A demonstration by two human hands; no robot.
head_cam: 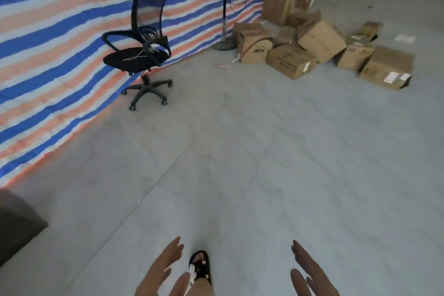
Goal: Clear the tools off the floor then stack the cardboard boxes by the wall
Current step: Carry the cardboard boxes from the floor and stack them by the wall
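Cardboard boxes (319,48) lie jumbled beside fan (225,7), chair (141,53) nearby.

You are standing in a bare storage or warehouse-like room with a wide grey concrete floor (264,151). A blue, orange and white striped tarp (60,31) serves as the left wall, with a black office chair (141,53) and a pedestal fan (225,7) before it. Cardboard boxes (319,50) lie jumbled at the far right.
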